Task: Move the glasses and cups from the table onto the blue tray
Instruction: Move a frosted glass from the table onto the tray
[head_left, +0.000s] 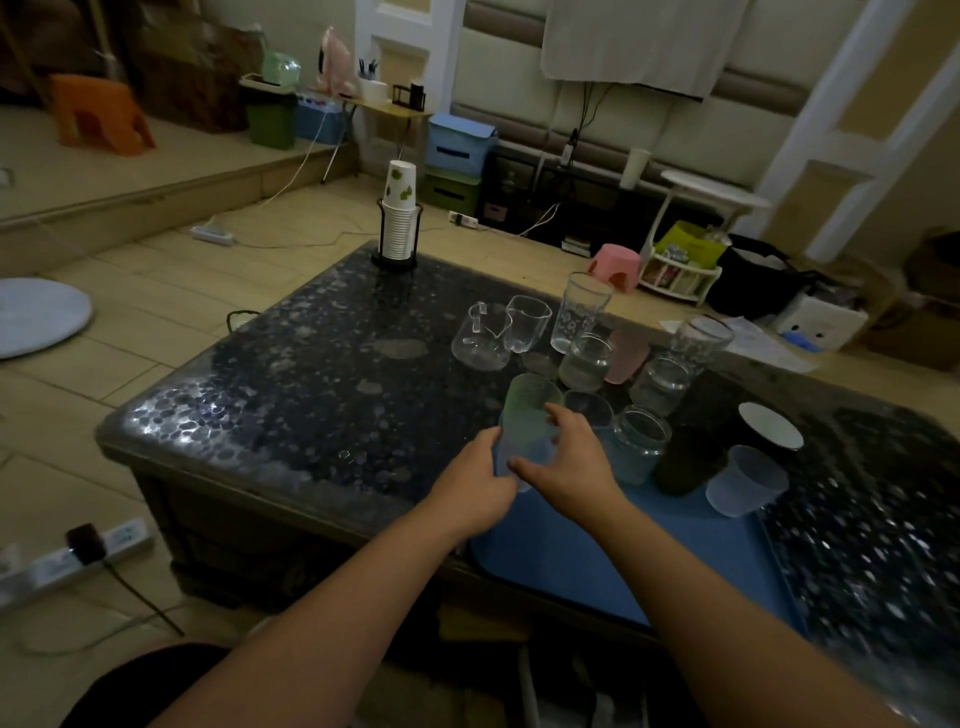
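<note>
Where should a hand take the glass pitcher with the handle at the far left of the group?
Grip the glass pitcher by its handle, which shows near the top left of it, coming from the left. That side faces bare table; another spouted glass crowds its right.

Counted relative to the blue tray: two hands at its far-left corner, one green-blue cup gripped between them. Six vessels seen along its far edge. Seven clear or pink vessels counted on the table beyond. One paper-cup stack far beyond.
</note>
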